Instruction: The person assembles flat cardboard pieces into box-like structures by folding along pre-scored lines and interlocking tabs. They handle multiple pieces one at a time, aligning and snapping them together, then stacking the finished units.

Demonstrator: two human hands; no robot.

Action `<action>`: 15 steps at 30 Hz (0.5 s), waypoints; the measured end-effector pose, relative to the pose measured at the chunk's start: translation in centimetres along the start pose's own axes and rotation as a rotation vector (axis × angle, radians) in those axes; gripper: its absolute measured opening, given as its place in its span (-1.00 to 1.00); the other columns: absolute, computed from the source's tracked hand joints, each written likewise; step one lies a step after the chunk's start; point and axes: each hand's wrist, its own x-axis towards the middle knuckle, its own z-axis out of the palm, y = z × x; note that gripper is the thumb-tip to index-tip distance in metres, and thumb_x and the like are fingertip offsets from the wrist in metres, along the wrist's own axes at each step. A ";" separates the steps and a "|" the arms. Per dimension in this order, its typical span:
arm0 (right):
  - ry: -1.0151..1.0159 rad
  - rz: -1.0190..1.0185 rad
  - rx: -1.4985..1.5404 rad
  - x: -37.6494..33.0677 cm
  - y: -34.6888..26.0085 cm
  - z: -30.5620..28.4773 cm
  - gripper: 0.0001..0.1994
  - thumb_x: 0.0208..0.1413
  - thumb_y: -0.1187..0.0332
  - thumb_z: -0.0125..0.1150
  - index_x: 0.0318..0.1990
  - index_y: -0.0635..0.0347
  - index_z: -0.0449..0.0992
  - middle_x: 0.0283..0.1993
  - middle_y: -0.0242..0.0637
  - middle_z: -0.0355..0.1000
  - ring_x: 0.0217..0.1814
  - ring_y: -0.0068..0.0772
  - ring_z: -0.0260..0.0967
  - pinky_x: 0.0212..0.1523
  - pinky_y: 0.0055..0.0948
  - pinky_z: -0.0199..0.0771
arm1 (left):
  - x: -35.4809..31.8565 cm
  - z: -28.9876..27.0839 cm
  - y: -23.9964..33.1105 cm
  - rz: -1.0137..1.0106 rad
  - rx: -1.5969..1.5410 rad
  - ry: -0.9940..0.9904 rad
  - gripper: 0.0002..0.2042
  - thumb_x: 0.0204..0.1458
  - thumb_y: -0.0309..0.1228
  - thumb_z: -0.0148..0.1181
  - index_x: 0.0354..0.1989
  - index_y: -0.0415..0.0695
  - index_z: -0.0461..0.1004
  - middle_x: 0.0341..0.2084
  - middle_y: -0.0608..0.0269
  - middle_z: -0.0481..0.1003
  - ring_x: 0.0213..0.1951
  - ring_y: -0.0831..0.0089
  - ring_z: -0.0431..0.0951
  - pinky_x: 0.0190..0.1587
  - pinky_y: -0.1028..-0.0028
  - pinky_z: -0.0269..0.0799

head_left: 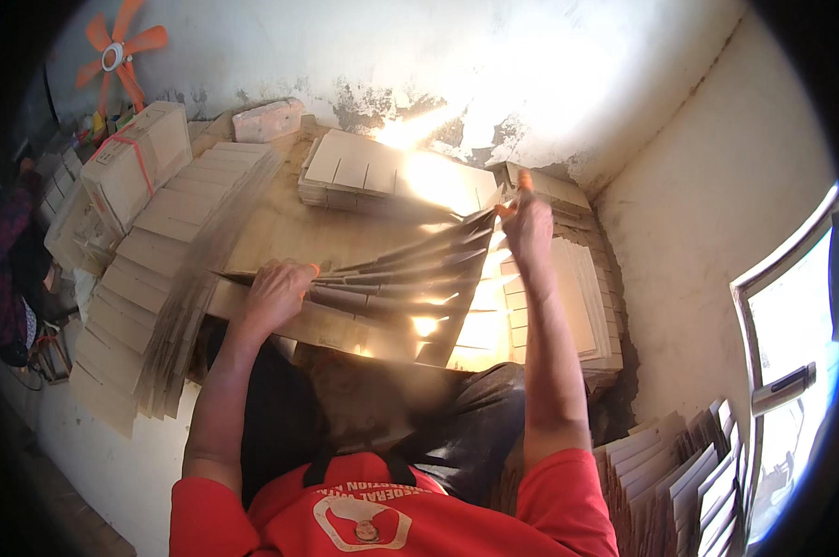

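A cardboard divider, made of several thin slotted strips, stretches between my two hands over the wooden table. My left hand is closed on its left end, where the strips draw together. Higher up on the right, my right hand grips the far right corner with the thumb pointing up. The strips fan apart toward the right and are partly smeared by motion. Behind the divider lies a stack of slotted cardboard sheets, and another cardboard stack sits beside my right forearm.
Overlapping cardboard sheets line the table's left side, beside a box with a red strap. A brick rests by the wall. An orange fan stands back left. More cardboard pieces stand low right, below a window.
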 end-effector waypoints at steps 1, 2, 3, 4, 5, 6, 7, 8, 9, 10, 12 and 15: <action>-0.030 -0.024 0.010 -1.3 -1.5 0.0 -0.35 -0.05 0.45 0.39 0.23 0.37 0.29 -0.51 -0.06 0.51 -0.63 -0.25 0.47 -0.57 -0.32 0.45 | -0.3 0.2 -0.5 0.013 -0.024 0.057 -0.69 -0.10 -0.62 0.10 -0.11 -0.22 0.47 -0.40 -0.03 0.51 -0.21 0.02 0.49 -0.08 0.17 0.34; -0.061 -0.041 0.008 -3.0 -2.6 -0.4 -0.37 -0.04 0.42 0.39 0.23 0.33 0.31 -0.51 -0.07 0.50 -0.63 -0.22 0.45 -0.56 -0.31 0.44 | -0.3 0.5 -0.8 0.037 -0.056 0.110 -0.65 -0.10 -0.61 0.13 -0.05 -0.21 0.46 -0.40 -0.04 0.51 -0.20 0.01 0.48 -0.07 0.17 0.34; -0.093 -0.043 0.073 -4.9 -3.9 -1.1 -0.38 -0.01 0.36 0.38 0.23 0.30 0.33 -0.53 -0.07 0.49 -0.63 -0.19 0.44 -0.57 -0.30 0.42 | -0.2 0.7 -1.2 0.029 -0.058 0.113 -0.61 -0.10 -0.59 0.17 0.00 -0.20 0.44 -0.38 -0.04 0.51 -0.19 0.01 0.48 -0.06 0.17 0.34; -0.125 -0.043 0.135 -6.9 -5.1 -1.9 -0.40 0.01 0.30 0.37 0.22 0.28 0.35 -0.54 -0.08 0.48 -0.63 -0.16 0.43 -0.59 -0.30 0.40 | 0.1 1.0 -1.5 0.023 -0.062 0.117 -0.56 -0.11 -0.58 0.21 0.04 -0.20 0.43 -0.36 -0.04 0.51 -0.18 0.01 0.48 -0.05 0.17 0.34; -0.095 -0.101 0.079 -8.8 -6.2 -2.6 -0.50 0.01 0.26 0.36 0.12 0.21 0.42 -0.56 -0.18 0.46 -0.66 -0.25 0.41 -0.63 -0.31 0.37 | 0.3 1.3 -1.7 0.016 -0.066 0.116 -0.52 -0.12 -0.56 0.24 0.09 -0.19 0.41 -0.35 -0.05 0.52 -0.18 0.01 0.48 -0.05 0.17 0.34; -0.080 -0.105 0.044 -10.7 -7.0 -3.1 -0.56 0.02 0.23 0.36 0.04 0.17 0.47 -0.56 -0.23 0.46 -0.68 -0.29 0.40 -0.65 -0.31 0.35 | 0.5 1.3 -1.8 0.043 -0.075 0.128 -0.50 -0.14 -0.55 0.27 0.08 -0.20 0.42 -0.32 -0.06 0.52 -0.17 0.01 0.49 -0.04 0.18 0.34; -0.067 -0.110 0.010 -12.5 -7.8 -3.4 -0.62 0.02 0.20 0.35 -0.03 0.13 0.51 -0.56 -0.28 0.45 -0.69 -0.33 0.38 -0.67 -0.31 0.33 | 0.7 1.3 -2.0 0.067 -0.080 0.142 -0.49 -0.16 -0.54 0.29 0.08 -0.21 0.42 -0.29 -0.07 0.52 -0.16 0.00 0.49 -0.04 0.18 0.35; -0.066 -0.061 -0.012 -14.1 -8.1 -3.8 -0.65 0.02 0.18 0.35 -0.08 0.12 0.53 -0.55 -0.29 0.45 -0.69 -0.32 0.39 -0.68 -0.30 0.32 | 1.1 1.3 -2.1 0.095 -0.090 0.157 -0.47 -0.19 -0.54 0.32 0.08 -0.23 0.43 -0.26 -0.08 0.53 -0.16 0.00 0.50 -0.04 0.19 0.36; -0.063 -0.074 -0.022 -15.3 -8.4 -4.2 -0.64 0.02 0.17 0.35 -0.08 0.15 0.53 -0.55 -0.28 0.44 -0.69 -0.28 0.38 -0.68 -0.29 0.31 | 1.4 1.7 -2.4 0.072 -0.120 0.146 -0.56 -0.18 -0.55 0.31 -0.01 -0.24 0.49 -0.27 -0.05 0.53 -0.17 0.02 0.50 -0.04 0.20 0.36; -0.061 -0.084 -0.033 -16.2 -8.6 -4.6 -0.63 0.02 0.17 0.34 -0.07 0.17 0.53 -0.55 -0.28 0.43 -0.69 -0.25 0.38 -0.68 -0.27 0.30 | 1.7 2.1 -2.8 0.064 -0.118 0.138 -0.58 -0.18 -0.56 0.31 -0.04 -0.25 0.51 -0.26 -0.05 0.53 -0.17 0.02 0.50 -0.05 0.21 0.36; -0.194 -0.024 -0.004 -17.0 -8.7 -4.3 -0.61 0.01 0.15 0.34 -0.10 0.23 0.53 -0.54 -0.23 0.44 -0.67 -0.16 0.37 -0.66 -0.25 0.32 | 2.0 2.9 -3.6 0.040 -0.109 0.125 -0.62 -0.18 -0.57 0.31 -0.09 -0.25 0.54 -0.26 -0.04 0.54 -0.18 0.01 0.50 -0.05 0.21 0.37; -0.293 -0.103 0.032 -18.6 -5.6 -1.3 -0.70 0.06 0.23 0.27 -0.15 0.26 0.52 -0.51 -0.16 0.47 -0.62 -0.09 0.40 -0.57 -0.22 0.39 | 2.9 2.0 -1.5 -0.013 -0.162 0.061 -0.58 -0.19 -0.59 0.33 -0.05 -0.23 0.49 -0.22 -0.07 0.53 -0.11 0.03 0.48 -0.09 0.20 0.38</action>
